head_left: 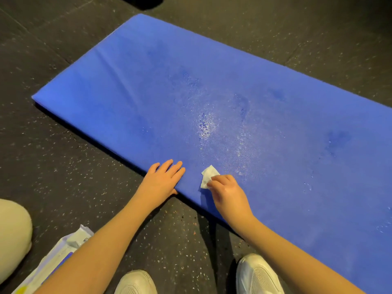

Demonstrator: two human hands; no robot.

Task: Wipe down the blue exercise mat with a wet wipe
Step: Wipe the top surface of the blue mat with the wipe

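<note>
Pressing L hand flat on near edge of blue mat, fingers straight, approx 6 o'clock in frame. Pinching crumpled white wet wipe w/ curled fingers of R hand, wipe touching mat at 3 o'clock of L hand. Hands near, not touching. Mat flat on dark speckled floor, running 10 to 4 o'clock, wet sheen mid-surface. Pack of wipes at 8 o'clock, partly behind L forearm; white shoes at 6 o'clock.
</note>
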